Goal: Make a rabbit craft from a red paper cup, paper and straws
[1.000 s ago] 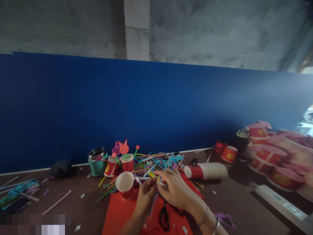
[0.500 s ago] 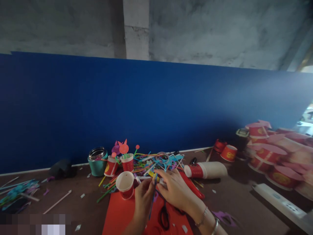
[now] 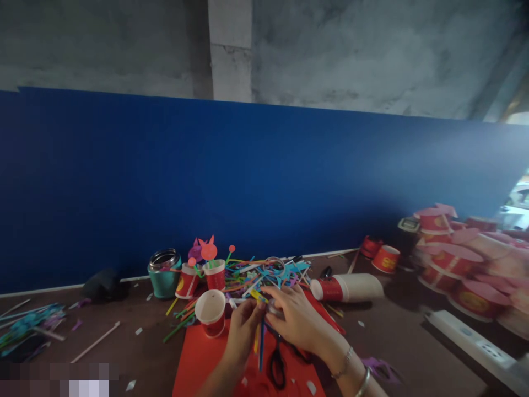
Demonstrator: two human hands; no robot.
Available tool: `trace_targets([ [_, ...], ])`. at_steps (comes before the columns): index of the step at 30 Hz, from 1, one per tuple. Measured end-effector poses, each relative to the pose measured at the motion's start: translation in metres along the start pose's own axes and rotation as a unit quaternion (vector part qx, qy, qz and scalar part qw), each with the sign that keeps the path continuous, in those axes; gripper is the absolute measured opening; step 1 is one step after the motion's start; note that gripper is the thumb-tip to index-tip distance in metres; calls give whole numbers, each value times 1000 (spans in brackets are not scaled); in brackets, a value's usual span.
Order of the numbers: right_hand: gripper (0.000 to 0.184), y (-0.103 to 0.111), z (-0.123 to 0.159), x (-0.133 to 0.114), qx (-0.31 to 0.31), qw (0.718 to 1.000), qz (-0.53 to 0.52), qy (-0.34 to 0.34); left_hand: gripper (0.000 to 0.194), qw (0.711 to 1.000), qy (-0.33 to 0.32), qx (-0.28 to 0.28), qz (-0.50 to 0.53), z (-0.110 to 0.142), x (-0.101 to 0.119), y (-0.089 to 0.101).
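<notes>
My left hand is closed in a pinch on a blue straw that hangs down from the fingertips. Beside it a yellow straw points down from the same fingertips. My right hand, with bracelets at its wrist, is curled close to the left fingertips. A greyish, shiny thing shows between its thumb and index finger, too unclear to name. Below the hands lies a red sheet with black-handled scissors on it. An upright paper cup stands left of my left hand.
Decorated cups and a teal metal jar stand at the back left. Behind my hands is a heap of coloured straws. Stacked cups lie on their side. Farther right are a power strip and piled red-and-pink cups.
The blue straw has shifted lower and hangs straighter from my left fingers. The yellow straw now shows beside it under the hand. My right hand has barely moved.
</notes>
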State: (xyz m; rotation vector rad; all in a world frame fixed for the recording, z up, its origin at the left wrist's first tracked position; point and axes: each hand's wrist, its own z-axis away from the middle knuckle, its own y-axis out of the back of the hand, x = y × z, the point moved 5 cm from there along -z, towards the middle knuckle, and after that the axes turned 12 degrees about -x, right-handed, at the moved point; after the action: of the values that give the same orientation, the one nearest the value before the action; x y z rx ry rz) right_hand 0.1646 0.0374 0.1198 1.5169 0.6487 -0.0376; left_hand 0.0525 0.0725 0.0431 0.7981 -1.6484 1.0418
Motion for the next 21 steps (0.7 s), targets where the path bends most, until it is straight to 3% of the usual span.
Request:
trace_targets([
  [5, 42, 5, -5, 19, 23, 998, -61, -15, 44, 998, 25, 9, -48, -3, 1, 7],
  [8, 29, 6, 0, 31, 47, 995, -82, -43, 40, 995, 35, -13, -97, -6, 3, 9],
  [11, 19, -12, 12, 36, -33, 993, -12, -113, 32, 983, 25, -39, -177, -8, 10, 6],
  [13, 24, -30, 21, 33, -101, 985, 47, -135, 28, 977, 18, -50, -207, -9, 15, 3],
  [17, 42, -52, 28, 26, -134, 962, 113, -209, 24, 973, 24, -59, -221, -13, 24, 0],
  [21, 37, -55, 26, 21, -146, 952, 130, -235, 13, 970, 115, -109, -184, -13, 27, -1],
])
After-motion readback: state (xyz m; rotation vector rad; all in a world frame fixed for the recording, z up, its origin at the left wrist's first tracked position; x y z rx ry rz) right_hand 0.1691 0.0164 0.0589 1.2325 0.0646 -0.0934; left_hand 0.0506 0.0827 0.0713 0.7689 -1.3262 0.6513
